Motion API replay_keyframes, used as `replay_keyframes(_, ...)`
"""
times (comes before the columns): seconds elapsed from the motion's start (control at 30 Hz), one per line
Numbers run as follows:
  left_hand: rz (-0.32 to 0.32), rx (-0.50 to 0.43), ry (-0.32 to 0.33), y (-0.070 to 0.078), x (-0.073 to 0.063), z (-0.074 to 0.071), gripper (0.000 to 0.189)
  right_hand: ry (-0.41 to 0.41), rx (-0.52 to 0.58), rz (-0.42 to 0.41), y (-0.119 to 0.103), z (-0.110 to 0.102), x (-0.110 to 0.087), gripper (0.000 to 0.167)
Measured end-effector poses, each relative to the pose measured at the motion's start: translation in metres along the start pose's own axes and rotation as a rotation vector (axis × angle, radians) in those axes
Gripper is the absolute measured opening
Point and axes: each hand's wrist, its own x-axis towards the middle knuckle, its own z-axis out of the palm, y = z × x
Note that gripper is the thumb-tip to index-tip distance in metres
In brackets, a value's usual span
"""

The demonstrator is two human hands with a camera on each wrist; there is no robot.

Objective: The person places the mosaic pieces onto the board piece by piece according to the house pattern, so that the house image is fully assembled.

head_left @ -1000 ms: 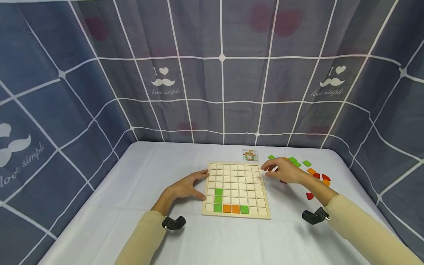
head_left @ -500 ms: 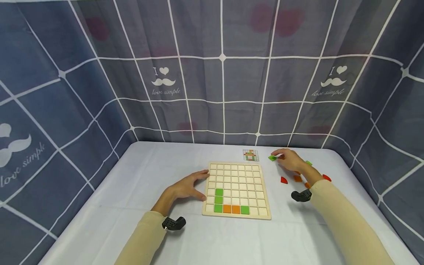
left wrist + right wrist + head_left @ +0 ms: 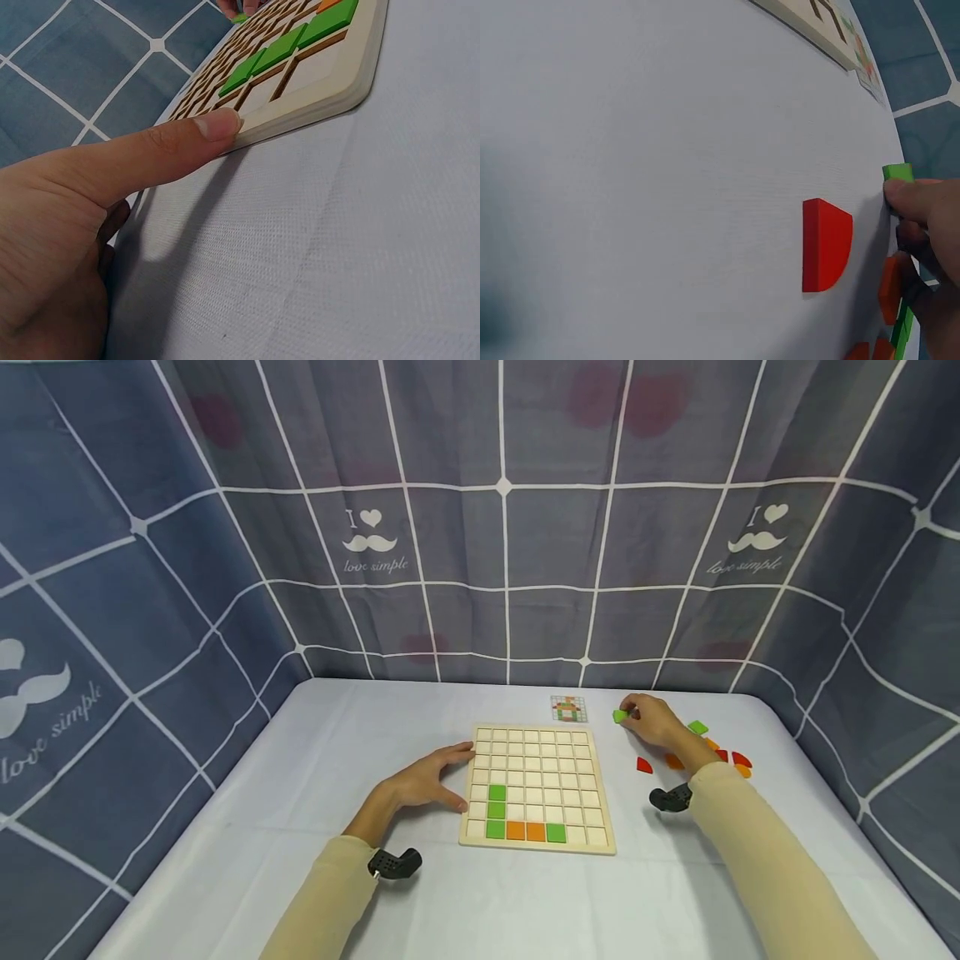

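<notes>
A wooden grid board [image 3: 534,778] lies flat on the table, with three green square tiles [image 3: 497,810] in a column, then two orange tiles [image 3: 525,832] and another green tile along its near row. My left hand [image 3: 422,780] rests at the board's left edge, fingers and thumb spread; in the left wrist view the thumb [image 3: 165,150] touches the rim. Beyond the board's far right corner, my right hand [image 3: 651,718] pinches a green tile [image 3: 898,172] between thumb and finger. Part of the loose pile is hidden under that hand.
A small printed pattern card [image 3: 569,709] lies behind the board. Loose pieces surround the right forearm: a red quarter-round piece [image 3: 826,246], a green tile [image 3: 698,727], orange pieces [image 3: 674,762] and more red ones. Grid-patterned curtains [image 3: 465,543] enclose the table [image 3: 360,727].
My right hand has moved away from the board to the far loose pieces and now pinches a green tile, slightly raised. The left hand has stayed at the board's edge.
</notes>
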Motion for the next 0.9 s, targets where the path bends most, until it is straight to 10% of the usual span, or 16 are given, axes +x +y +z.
replay_keyframes(0.9, 0.009, 0.016, -0.004, 0.002, -0.001, 0.000, 0.102, -0.149, 0.134, -0.200, -0.046, -0.019, -0.039, 0.007)
